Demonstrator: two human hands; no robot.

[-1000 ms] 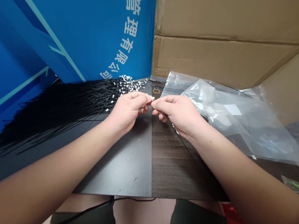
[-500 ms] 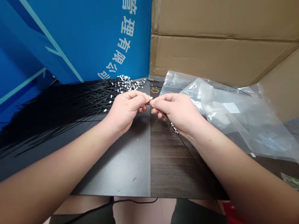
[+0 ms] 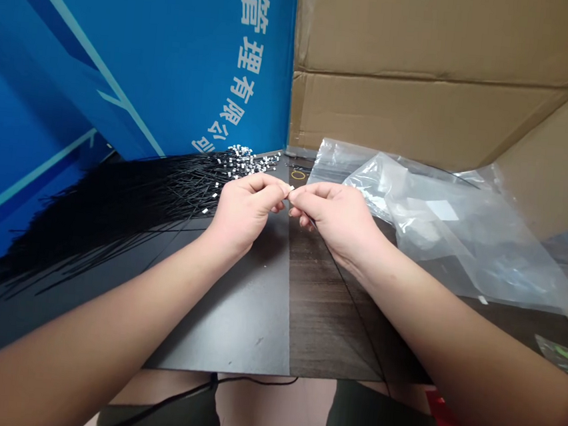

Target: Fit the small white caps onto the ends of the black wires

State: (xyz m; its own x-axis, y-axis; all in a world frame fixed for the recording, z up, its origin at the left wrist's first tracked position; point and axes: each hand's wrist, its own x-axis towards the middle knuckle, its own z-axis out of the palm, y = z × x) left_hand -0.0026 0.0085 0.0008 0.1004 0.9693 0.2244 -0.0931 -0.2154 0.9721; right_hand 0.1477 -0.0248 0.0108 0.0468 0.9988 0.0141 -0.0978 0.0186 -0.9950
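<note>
Over the middle of the table, my left hand [image 3: 244, 212] and my right hand [image 3: 341, 222] meet at their fingertips, each closed in a pinch. A tiny white connector [image 3: 291, 188] shows between the fingertips, mostly covered by them. From under my right hand a thin black wire [image 3: 362, 314] trails down toward the table's front edge. To the left of my left hand lies a large heap of black wires [image 3: 114, 203], many with small white connectors [image 3: 248, 163] at their ends.
Clear plastic bags [image 3: 467, 237] lie on the right, with white pieces inside. A yellow ring [image 3: 298, 175] sits behind my hands. A blue printed panel [image 3: 179, 49] and a cardboard wall [image 3: 424, 113] stand at the back. A small bag [image 3: 562, 353] with something green lies far right.
Both hands stay pinched together at nearly the same place. The whole view has shifted slightly. White-tipped wires seen below my right hand before no longer show there.
</note>
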